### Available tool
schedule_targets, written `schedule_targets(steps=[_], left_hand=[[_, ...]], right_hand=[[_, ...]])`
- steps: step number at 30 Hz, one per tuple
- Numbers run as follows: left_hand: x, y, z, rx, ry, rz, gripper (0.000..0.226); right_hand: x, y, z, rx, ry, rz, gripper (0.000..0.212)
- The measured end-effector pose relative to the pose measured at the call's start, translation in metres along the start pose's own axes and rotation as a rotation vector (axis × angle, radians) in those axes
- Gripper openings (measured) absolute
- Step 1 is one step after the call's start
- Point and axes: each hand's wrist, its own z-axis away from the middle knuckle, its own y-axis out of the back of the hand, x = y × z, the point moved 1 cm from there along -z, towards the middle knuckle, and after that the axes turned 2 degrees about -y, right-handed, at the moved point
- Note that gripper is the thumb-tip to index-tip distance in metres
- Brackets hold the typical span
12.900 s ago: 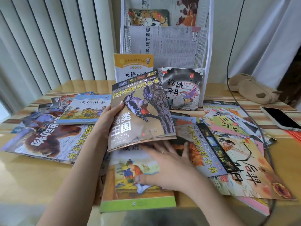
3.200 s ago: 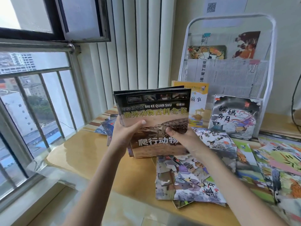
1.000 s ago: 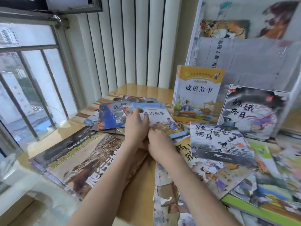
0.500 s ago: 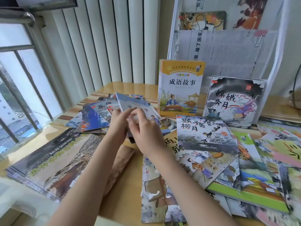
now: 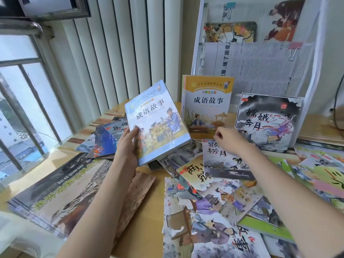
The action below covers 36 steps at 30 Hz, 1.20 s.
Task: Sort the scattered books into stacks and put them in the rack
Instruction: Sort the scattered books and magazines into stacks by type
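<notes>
My left hand (image 5: 126,146) grips a light-blue story book (image 5: 158,121) by its lower left edge and holds it tilted above the table. My right hand (image 5: 228,139) hovers with loosely curled fingers, holding nothing, just in front of an orange-topped story book (image 5: 207,105) that stands upright against the white wire rack (image 5: 314,58). A grey ink-style picture book (image 5: 268,120) stands to its right. Several thin picture books (image 5: 219,202) lie scattered on the wooden table (image 5: 149,211). A stack of large dark animal encyclopedias (image 5: 61,194) lies at the left.
The rack's upper pockets hold newspapers (image 5: 256,69) and picture books. A few blue books (image 5: 106,140) lie behind my left hand. A window with bars (image 5: 24,101) and vertical blinds (image 5: 115,53) border the table on the left. A black cable (image 5: 337,101) hangs at the right.
My left hand has lifted the light-blue story book off the pile and tilted it up. My right hand has let go of it and moved right toward the standing orange-topped book.
</notes>
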Motion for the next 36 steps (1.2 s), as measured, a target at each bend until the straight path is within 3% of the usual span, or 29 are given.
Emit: schedule_targets(steps=[5,11,17,19,21,23,26,31,36], left_hand=[[-0.003,-0.002,-0.003,-0.046,-0.045,-0.072,0.012],[-0.007,-0.012,-0.002,-0.055,-0.095,-0.167,0.010],[-0.002,-0.058,-0.003,-0.171,-0.228,-0.160,0.011],[-0.002,-0.088,-0.001,-0.242,-0.271,-0.146,0.017],[-0.006,-0.114,-0.005,-0.331,-0.304,-0.135,0.019],[-0.015,-0.134,-0.016,-0.398,-0.313,-0.113,0.018],[-0.036,-0.151,-0.027,-0.441,-0.326,-0.176,0.016],[-0.078,-0.149,-0.047,-0.179,-0.482,-0.421,0.016],[-0.087,-0.140,-0.046,0.012,-0.656,-0.811,0.060]], right_hand=[[-0.003,-0.012,0.010,-0.062,-0.048,0.017,0.028],[-0.017,-0.011,0.026,-0.233,0.051,0.073,0.025],[-0.020,-0.019,0.038,-0.131,0.067,-0.017,0.030],[-0.019,-0.019,0.034,-0.096,0.039,-0.144,0.024],[-0.014,-0.016,0.031,0.021,-0.095,-0.502,0.011],[-0.004,-0.012,0.028,0.205,-0.303,-0.880,0.016],[0.003,-0.007,0.027,0.325,-0.419,-0.984,0.026],[-0.001,-0.008,0.026,0.353,-0.352,-0.836,0.032],[-0.002,-0.009,0.025,0.334,-0.381,-0.833,0.031]])
